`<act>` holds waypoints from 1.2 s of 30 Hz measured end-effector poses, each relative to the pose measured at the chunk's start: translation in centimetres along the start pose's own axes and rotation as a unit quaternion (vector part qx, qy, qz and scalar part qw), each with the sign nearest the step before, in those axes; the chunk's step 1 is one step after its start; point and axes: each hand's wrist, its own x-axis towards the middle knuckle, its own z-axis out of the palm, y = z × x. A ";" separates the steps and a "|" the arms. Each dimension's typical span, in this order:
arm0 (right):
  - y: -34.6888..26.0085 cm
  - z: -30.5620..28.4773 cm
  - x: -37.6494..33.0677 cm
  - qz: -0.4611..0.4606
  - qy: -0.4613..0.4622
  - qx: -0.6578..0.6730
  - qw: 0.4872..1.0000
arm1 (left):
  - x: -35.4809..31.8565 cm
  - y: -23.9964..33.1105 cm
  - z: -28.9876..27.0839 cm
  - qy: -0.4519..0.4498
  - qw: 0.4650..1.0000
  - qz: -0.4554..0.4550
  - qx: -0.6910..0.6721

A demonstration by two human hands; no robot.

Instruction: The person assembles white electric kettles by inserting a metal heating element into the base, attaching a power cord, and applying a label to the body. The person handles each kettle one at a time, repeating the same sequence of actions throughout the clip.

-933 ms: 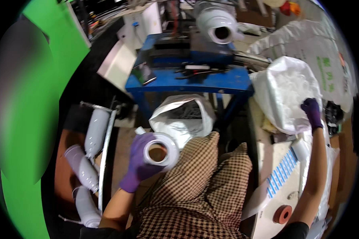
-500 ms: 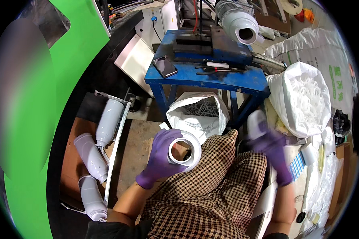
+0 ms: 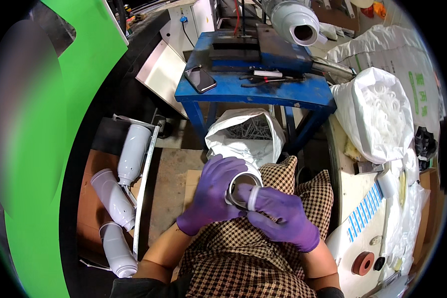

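Note:
Over my lap, my left hand (image 3: 213, 186), in a purple glove, is wrapped round a glossy white cylindrical housing (image 3: 253, 171), its round open end turned up toward me. My right hand (image 3: 283, 213), gloved alike, pinches a white plastic ring (image 3: 254, 198) against the near right rim of that opening. Some of its fingers reach over the mouth of the housing. The lower body of the housing is hidden behind my hands. An open white sack of pale plastic rings (image 3: 382, 109) stands to the right.
A blue metal stand (image 3: 248, 92) ahead bears a phone (image 3: 200, 79) and pliers (image 3: 268, 82). Below it sits a white sack (image 3: 233, 149) of grey pieces. Several white housings (image 3: 113, 198) lie in a box at left. A brown-red roll (image 3: 363, 263) rests on the right-hand bench.
My right hand has come left from beside the bench to the housing's mouth and now holds a ring there. My left hand, still gripping the housing, has shifted slightly right.

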 end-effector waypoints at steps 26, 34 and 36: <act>0.1 0.0 -8.8 0.076 0.074 -0.070 0.992 | 1.3 6.6 4.3 -0.135 0.962 0.152 0.183; 2.8 -13.7 -31.5 0.262 0.315 -0.570 0.712 | -10.4 3.1 5.5 -0.244 0.729 0.525 0.365; 3.8 -13.7 -32.0 0.319 0.374 -0.497 0.715 | -10.4 3.8 6.5 -0.246 0.709 0.551 0.364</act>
